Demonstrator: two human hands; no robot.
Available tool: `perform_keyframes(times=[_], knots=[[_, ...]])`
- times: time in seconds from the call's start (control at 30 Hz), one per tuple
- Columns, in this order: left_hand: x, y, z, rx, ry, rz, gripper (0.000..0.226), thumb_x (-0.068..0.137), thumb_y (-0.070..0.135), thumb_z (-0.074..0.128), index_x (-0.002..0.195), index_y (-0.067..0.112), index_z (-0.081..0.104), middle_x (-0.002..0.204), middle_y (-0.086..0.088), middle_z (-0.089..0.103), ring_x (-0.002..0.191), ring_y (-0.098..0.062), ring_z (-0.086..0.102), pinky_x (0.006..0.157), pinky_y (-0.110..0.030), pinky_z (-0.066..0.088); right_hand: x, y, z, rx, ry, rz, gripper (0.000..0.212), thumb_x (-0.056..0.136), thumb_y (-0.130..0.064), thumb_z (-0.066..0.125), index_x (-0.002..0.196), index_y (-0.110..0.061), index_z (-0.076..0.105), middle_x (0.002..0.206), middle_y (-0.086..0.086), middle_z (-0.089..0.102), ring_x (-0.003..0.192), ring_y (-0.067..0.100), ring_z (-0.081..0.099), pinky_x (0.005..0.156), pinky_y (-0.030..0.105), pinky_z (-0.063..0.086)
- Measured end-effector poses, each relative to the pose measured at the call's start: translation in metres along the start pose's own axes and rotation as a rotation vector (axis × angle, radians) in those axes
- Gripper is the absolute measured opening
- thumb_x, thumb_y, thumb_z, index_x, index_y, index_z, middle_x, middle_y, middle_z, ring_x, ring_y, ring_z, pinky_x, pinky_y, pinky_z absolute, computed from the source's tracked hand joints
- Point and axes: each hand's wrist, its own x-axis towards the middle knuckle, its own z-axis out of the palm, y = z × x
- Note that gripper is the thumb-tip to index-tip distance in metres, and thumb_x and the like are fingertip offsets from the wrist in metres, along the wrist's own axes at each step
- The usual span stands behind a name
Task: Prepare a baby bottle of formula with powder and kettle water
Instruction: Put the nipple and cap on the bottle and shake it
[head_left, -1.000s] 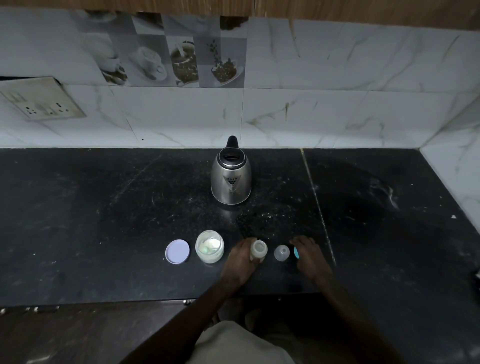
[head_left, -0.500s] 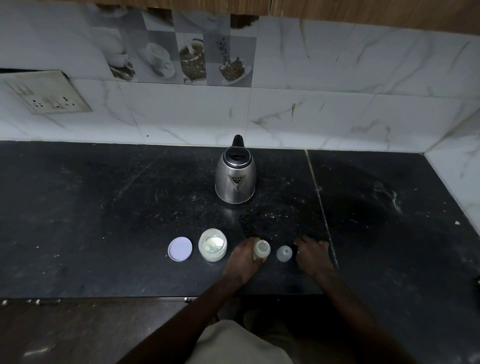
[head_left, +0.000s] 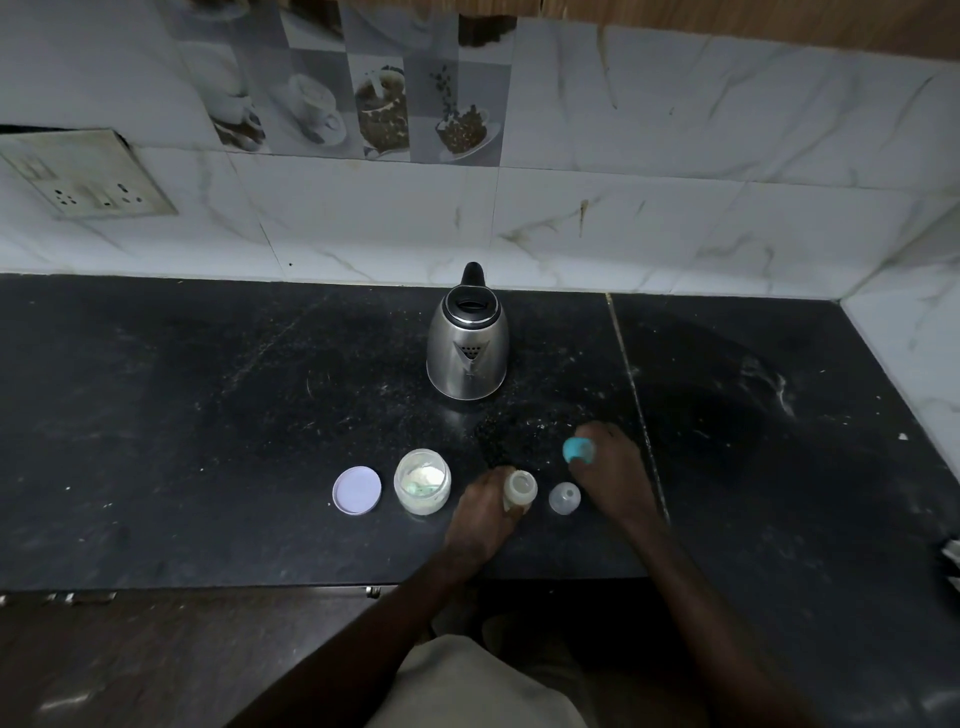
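Observation:
A small open baby bottle (head_left: 519, 490) stands near the front of the black counter (head_left: 208, 405), and my left hand (head_left: 483, 512) grips its side. My right hand (head_left: 610, 467) pinches a teal bottle ring (head_left: 578, 450) just above the counter. Between the hands sits a clear dome cap (head_left: 564, 498). To the left stands an open jar of white powder (head_left: 422, 481) with a scoop inside, and its lilac lid (head_left: 357, 490) lies flat beside it. A steel kettle (head_left: 467, 347) stands behind, lid open.
The marble-tiled wall (head_left: 623, 197) closes the back and the right side. A socket plate (head_left: 83, 174) hangs on the wall at the left. The counter's front edge runs just below my wrists.
My right hand has lifted the teal ring from beside the clear cap and moved it back toward the kettle. My left hand stays on the bottle.

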Motion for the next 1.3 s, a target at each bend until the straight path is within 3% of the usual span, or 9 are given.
perform_keyframes(times=[0.13,0.23,0.4,0.5,0.57,0.77,0.97,1.17,1.3], knots=[[0.001,0.0,0.001,-0.02,0.005,0.014,0.038,0.086,0.04,0.073,0.119,0.022,0.068,0.113,0.001,0.074,0.101,-0.019,0.07,0.086,-0.039,0.056,-0.003,-0.026,0.005,0.101,-0.31,-0.267,0.041,0.071,-0.007,0.076,0.111,-0.015,0.074,0.108,0.0,0.069,0.098,0.017,0.066,0.088,0.031,0.053],[0.0,-0.002,0.002,-0.038,0.009,0.018,0.042,0.083,0.039,0.079,0.118,0.02,0.068,0.11,0.0,0.074,0.098,-0.019,0.07,0.083,-0.039,0.056,-0.008,-0.029,0.018,-0.012,-0.411,-0.277,0.042,0.07,-0.005,0.073,0.111,-0.015,0.07,0.11,0.001,0.067,0.098,0.022,0.066,0.085,0.037,0.055],[0.002,-0.004,0.003,-0.053,0.021,0.018,0.04,0.082,0.039,0.081,0.114,0.018,0.069,0.107,0.0,0.075,0.096,-0.019,0.07,0.082,-0.036,0.055,-0.007,-0.029,0.023,-0.057,-0.429,-0.336,0.045,0.071,-0.003,0.075,0.115,-0.012,0.072,0.115,0.003,0.067,0.102,0.02,0.066,0.09,0.036,0.056],[0.002,-0.006,0.003,-0.054,0.028,0.026,0.035,0.083,0.037,0.082,0.11,0.017,0.07,0.105,-0.001,0.075,0.096,-0.02,0.071,0.081,-0.034,0.054,-0.004,-0.032,0.027,-0.085,-0.465,-0.419,0.037,0.077,-0.004,0.075,0.114,-0.012,0.075,0.115,0.002,0.069,0.103,0.016,0.066,0.093,0.028,0.053],[0.003,-0.006,0.002,-0.063,0.028,0.024,0.035,0.083,0.038,0.081,0.11,0.018,0.071,0.106,0.0,0.075,0.096,-0.018,0.071,0.082,-0.035,0.055,-0.001,-0.034,0.029,-0.11,-0.489,-0.452,0.032,0.081,-0.007,0.075,0.112,-0.013,0.076,0.113,0.001,0.069,0.101,0.015,0.066,0.092,0.029,0.054],[0.003,-0.005,0.0,-0.049,0.028,0.004,0.033,0.081,0.04,0.081,0.107,0.021,0.071,0.103,0.002,0.075,0.093,-0.017,0.072,0.079,-0.032,0.054,-0.003,-0.039,0.028,-0.184,-0.464,-0.42,0.026,0.079,-0.014,0.077,0.105,-0.013,0.073,0.106,0.004,0.068,0.095,0.021,0.066,0.087,0.04,0.057],[0.003,-0.002,0.0,-0.015,0.025,0.01,0.036,0.082,0.04,0.077,0.112,0.022,0.071,0.106,0.002,0.076,0.097,-0.017,0.071,0.082,-0.036,0.056,-0.006,-0.049,0.026,-0.344,-0.424,-0.282,0.036,0.078,-0.033,0.075,0.105,-0.011,0.067,0.106,0.007,0.066,0.097,0.029,0.067,0.083,0.039,0.055],[0.003,-0.002,-0.001,-0.009,0.012,0.03,0.036,0.083,0.035,0.08,0.115,0.02,0.071,0.109,0.001,0.076,0.1,-0.019,0.071,0.084,-0.032,0.054,-0.01,-0.055,0.026,-0.459,-0.398,-0.242,0.055,0.09,-0.051,0.066,0.131,-0.016,0.056,0.119,0.012,0.068,0.107,0.035,0.069,0.083,0.043,0.056],[0.003,-0.004,0.0,-0.016,0.002,0.015,0.04,0.082,0.042,0.079,0.115,0.022,0.069,0.109,0.002,0.075,0.098,-0.018,0.071,0.083,-0.037,0.056,-0.012,-0.052,0.017,-0.393,-0.475,-0.269,0.055,0.085,-0.04,0.073,0.133,-0.022,0.053,0.13,0.001,0.057,0.111,0.029,0.065,0.085,0.043,0.056]])
